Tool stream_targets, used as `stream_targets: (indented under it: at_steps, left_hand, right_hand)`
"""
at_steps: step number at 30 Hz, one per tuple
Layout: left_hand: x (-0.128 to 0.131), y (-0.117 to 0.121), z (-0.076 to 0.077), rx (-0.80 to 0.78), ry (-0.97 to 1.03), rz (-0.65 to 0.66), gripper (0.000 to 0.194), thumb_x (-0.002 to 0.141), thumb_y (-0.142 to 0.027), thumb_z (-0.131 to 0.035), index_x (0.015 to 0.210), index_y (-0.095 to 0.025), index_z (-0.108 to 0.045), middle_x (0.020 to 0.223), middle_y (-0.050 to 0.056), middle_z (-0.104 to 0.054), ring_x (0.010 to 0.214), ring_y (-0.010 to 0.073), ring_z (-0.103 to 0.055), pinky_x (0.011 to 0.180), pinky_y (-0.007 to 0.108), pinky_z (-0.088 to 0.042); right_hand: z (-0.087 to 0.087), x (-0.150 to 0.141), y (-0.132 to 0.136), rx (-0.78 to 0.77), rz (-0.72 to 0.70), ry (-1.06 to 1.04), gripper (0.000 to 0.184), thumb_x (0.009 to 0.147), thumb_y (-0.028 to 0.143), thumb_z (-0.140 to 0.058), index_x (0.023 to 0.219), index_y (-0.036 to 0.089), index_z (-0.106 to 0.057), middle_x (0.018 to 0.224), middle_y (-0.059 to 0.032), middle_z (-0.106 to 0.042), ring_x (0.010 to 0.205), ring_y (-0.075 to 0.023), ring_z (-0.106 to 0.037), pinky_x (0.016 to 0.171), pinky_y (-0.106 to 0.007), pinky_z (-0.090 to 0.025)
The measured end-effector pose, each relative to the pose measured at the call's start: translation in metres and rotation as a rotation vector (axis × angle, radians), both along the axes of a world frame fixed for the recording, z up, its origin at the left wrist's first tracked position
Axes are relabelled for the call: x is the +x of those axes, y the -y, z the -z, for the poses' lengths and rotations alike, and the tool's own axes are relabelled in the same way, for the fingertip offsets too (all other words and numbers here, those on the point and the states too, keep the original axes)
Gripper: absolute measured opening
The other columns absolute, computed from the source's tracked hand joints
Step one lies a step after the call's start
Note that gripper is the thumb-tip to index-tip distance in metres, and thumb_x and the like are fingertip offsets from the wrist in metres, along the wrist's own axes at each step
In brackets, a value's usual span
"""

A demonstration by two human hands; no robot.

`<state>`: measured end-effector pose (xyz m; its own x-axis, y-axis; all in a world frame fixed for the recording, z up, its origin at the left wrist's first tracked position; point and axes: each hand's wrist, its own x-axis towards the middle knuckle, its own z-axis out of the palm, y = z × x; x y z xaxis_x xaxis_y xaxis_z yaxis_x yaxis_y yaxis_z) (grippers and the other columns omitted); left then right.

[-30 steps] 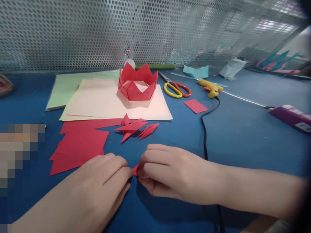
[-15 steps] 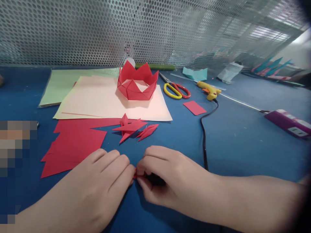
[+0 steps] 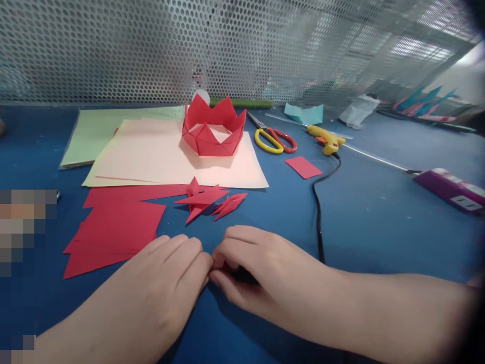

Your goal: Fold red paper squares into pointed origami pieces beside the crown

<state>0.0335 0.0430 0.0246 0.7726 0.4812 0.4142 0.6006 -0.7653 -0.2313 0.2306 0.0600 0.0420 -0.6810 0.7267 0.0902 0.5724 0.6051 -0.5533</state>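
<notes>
My left hand (image 3: 170, 283) and my right hand (image 3: 253, 268) meet fingertip to fingertip low over the blue table. Both are closed in a pinch around a small piece of red paper, which the fingers now hide; a bit of its red edge showed a moment ago. Just beyond them lie several pointed, folded red paper pieces (image 3: 202, 202). Left of these, a pile of cut red paper (image 3: 125, 227) reaches almost to my left knuckles. Farther back, a red folded paper ring with pointed tips (image 3: 215, 147) stands on cream sheets (image 3: 151, 154).
Scissors (image 3: 271, 140) with yellow and red handles lie right of the sheets, near a small red paper rectangle (image 3: 303, 167). A yellow glue gun (image 3: 326, 140) trails a black cord (image 3: 317, 217) past my right forearm. A purple power strip (image 3: 447, 189) sits far right; a perforated metal screen (image 3: 151, 50) stands behind.
My fingertips have closed together, covering the red edge that showed between them. My left hand has shifted slightly right. The other things keep their places.
</notes>
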Motion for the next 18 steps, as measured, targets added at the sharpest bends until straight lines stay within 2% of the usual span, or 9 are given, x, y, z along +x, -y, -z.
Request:
stream_targets:
  at_steps: [6, 11, 18]
  left_hand:
    - [0.001, -0.003, -0.003, -0.116, -0.048, -0.002, 0.042, 0.088, -0.001, -0.027, 0.078, -0.021, -0.062, 0.074, 0.001, -0.064, 0.063, 0.0182, -0.055, 0.060, 0.032, -0.034]
    - [-0.003, -0.004, -0.005, -0.181, -0.031, -0.006, 0.039, 0.089, -0.003, -0.027, 0.075, -0.021, -0.059, 0.070, 0.000, -0.061, 0.059, 0.0163, -0.055, 0.059, 0.030, -0.036]
    - [0.000, -0.001, -0.010, -0.191, -0.026, 0.027, 0.034, 0.094, -0.008, -0.032, 0.076, -0.021, -0.058, 0.073, -0.003, -0.062, 0.064, 0.0134, -0.058, 0.055, 0.027, -0.036]
  right_hand:
    - [-0.013, -0.003, -0.004, -0.217, 0.092, 0.095, 0.010, 0.081, 0.017, -0.062, 0.071, 0.016, -0.063, 0.066, 0.0019, -0.055, 0.057, -0.0094, -0.047, 0.053, -0.021, -0.035]
    - [-0.018, -0.005, -0.004, -0.311, 0.163, 0.079, 0.010, 0.075, 0.019, -0.065, 0.066, 0.018, -0.062, 0.061, 0.0045, -0.053, 0.053, -0.0085, -0.043, 0.050, -0.021, -0.031]
    - [-0.011, -0.001, -0.008, -0.330, 0.074, -0.136, 0.010, 0.072, 0.009, -0.068, 0.067, 0.015, -0.061, 0.058, 0.0074, -0.051, 0.051, -0.0041, -0.042, 0.048, -0.014, -0.033]
